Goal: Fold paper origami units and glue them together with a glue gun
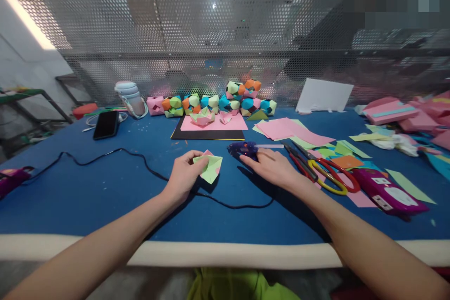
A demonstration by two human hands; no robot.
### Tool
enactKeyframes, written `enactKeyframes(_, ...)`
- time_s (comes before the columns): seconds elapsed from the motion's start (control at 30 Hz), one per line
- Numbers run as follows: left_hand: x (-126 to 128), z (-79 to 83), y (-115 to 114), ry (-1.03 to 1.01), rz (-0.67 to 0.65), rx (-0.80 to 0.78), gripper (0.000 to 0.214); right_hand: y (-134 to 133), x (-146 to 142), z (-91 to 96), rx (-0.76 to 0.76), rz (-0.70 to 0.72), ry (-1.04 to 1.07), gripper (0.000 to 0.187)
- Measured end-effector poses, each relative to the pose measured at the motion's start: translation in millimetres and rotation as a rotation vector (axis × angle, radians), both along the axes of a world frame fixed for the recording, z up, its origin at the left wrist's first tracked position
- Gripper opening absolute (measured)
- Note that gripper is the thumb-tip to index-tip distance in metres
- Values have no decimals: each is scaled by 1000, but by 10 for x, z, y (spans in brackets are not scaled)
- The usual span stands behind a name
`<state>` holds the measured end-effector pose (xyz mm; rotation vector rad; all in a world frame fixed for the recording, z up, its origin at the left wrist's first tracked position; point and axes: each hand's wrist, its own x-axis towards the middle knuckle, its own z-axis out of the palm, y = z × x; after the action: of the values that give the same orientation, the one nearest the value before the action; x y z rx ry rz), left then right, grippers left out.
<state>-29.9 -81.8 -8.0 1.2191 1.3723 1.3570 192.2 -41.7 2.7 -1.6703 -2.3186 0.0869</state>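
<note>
My left hand (184, 173) pinches a small folded paper piece (211, 169), light green with pink at its corners, just above the blue table. To its right, my right hand (272, 167) is closed around a dark blue glue gun (246, 149). The gun's nozzle points left, towards the paper piece but apart from it. A clear glue stick (270, 146) juts out of its back, and its handle is hidden under my palm. Beyond my hands, two folded pink-and-green paper pieces (202, 116) rest on a pink sheet (183, 124) over a black one.
Several coloured paper balls (192, 103) line the back near a mesh panel. Scissors (332, 176), paper scraps (346, 161) and a purple case (388, 192) lie at right. A black cord (140, 155) crosses the table. A phone (106, 124) and bottle (130, 97) are at left.
</note>
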Motion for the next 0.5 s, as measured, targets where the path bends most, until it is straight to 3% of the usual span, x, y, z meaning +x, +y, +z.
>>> enactKeyframes(0.13,16,29,-23,0,-12,-16,25,-235,77,294,-16,-69,-119,45)
enactKeyframes(0.23,62,56,-60,15,-27,-28,24,-393,20,382,-97,124,94,39)
enactKeyframes(0.33,137,67,-109,12,-57,-38,25,-462,-137,301,-81,285,460,22)
enactKeyframes(0.4,187,63,-142,22,-92,-39,26,-458,-245,201,-33,297,603,19)
enactKeyframes(0.5,234,53,-179,46,-139,-43,27,-423,-352,79,-113,288,718,17)
